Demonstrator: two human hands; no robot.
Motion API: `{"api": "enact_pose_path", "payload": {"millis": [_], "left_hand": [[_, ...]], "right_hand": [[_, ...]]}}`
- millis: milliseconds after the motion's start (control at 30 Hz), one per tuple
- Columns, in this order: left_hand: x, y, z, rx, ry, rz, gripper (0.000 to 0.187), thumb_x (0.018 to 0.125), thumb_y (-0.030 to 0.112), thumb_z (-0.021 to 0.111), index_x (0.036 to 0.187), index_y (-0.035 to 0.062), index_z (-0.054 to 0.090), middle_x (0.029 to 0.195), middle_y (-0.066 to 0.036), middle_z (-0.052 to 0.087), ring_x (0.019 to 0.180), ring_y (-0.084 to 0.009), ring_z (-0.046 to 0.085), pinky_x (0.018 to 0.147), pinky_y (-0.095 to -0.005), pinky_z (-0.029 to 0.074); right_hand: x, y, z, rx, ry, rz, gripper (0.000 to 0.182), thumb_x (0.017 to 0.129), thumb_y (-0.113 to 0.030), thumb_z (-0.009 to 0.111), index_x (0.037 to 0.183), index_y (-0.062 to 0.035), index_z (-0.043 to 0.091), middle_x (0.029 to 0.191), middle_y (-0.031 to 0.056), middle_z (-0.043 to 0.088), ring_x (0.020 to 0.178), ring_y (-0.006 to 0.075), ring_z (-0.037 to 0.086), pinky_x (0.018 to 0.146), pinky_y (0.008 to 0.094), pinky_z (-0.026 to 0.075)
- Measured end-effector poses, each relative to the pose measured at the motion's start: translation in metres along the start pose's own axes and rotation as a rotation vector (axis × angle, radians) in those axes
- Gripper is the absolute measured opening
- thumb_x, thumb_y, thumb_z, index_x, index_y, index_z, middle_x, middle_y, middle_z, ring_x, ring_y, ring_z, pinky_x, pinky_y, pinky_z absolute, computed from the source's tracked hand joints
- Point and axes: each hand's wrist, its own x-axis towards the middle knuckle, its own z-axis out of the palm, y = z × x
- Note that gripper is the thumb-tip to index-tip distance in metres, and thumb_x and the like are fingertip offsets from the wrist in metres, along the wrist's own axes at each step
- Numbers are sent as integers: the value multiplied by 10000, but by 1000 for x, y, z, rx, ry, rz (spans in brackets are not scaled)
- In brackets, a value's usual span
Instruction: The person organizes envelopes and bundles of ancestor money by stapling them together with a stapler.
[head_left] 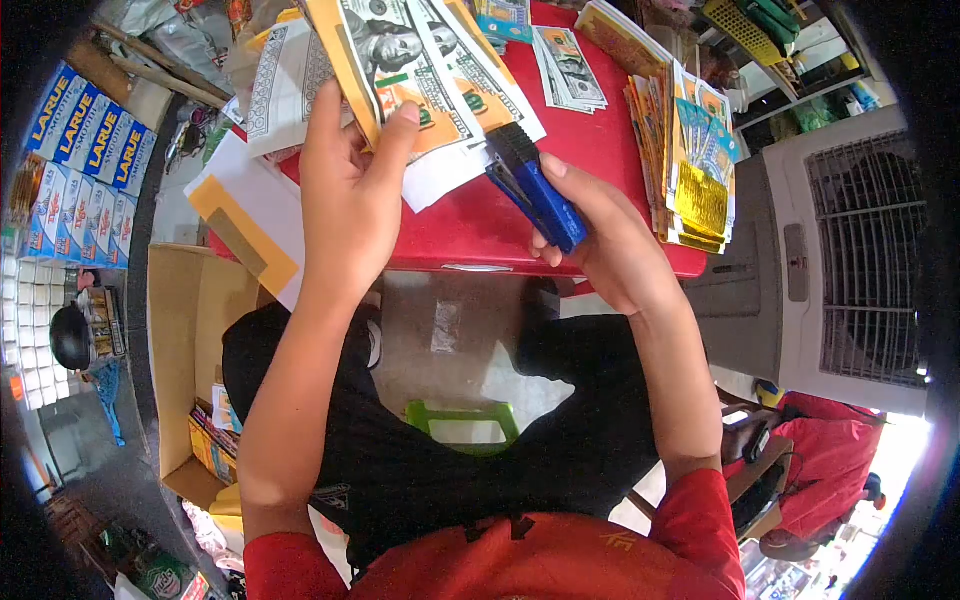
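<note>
1. A bright red, smooth tabletop is seen across the upper middle, its near edge turned toward the seated person.
2. A pale grey air cooler with a dark slatted grille is placed beyond the tabletop's right end.
3. An open brown cardboard box is set below the tabletop's left side, with colourful printed items held inside it.
4. A sheaf of orange, white and grey paper sheets printed with banknote designs is held above the tabletop, toward its far left part. Its near edge is pinched between the thumb and fingers of the left hand.
5. A thick stack of colourful printed papers is laid on the tabletop's right side, topped near its lower end by a shiny gold bundle.
6. A blue and black stapler is gripped by the right hand, with the thumb pressed along its top. Its black head is brought to the sheaf's lower right corner; whether paper is caught between its jaws cannot be told.
7. A small spread of banknote-print slips is laid left of the stack.
</note>
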Motion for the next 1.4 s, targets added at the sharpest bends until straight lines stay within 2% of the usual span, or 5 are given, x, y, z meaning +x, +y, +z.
{"api": "enact_pose_path", "payload": {"millis": [167,567,667,800,1400], "left_hand": [[5,-3,-2,-184,33,-91,259,1002,98,596,1215,-17,503,1109,-149,677,1008,-145,664,858,-276,538],[2,-6,0,-63,67,8,259,994,98,607,1202,-27,516,1101,-133,680,965,-138,670,854,-277,534],[2,-12,1,-92,61,-87,248,991,101,613,1186,-27,534,1097,-125,684,968,-133,669,849,-278,536],[1,-12,4,-173,79,-190,241,987,100,618,1177,-27,543,1096,-124,686,968,-134,670,850,-278,539],[-1,-15,4,-72,68,-35,326,993,95,606,1261,-44,484,1096,-153,700,980,-143,680,841,-281,543]], "right_hand": [[0,1,1,-59,-9,-87,490,986,-478,586,1169,-24,593,829,60,643,688,109,617,610,228,477],[-5,2,8,-76,-117,-114,374,988,-414,623,1046,-45,626,780,13,624,674,89,609,598,237,472],[-6,2,10,-64,-170,-123,383,977,-408,647,1037,-31,615,775,23,628,637,95,602,581,238,479],[-3,8,12,-57,-155,-148,391,970,-403,659,1051,-24,608,790,28,637,625,100,604,574,239,490],[-4,6,15,-112,-75,-166,369,976,-383,654,1079,-32,605,800,12,621,627,100,597,575,249,491]]}}
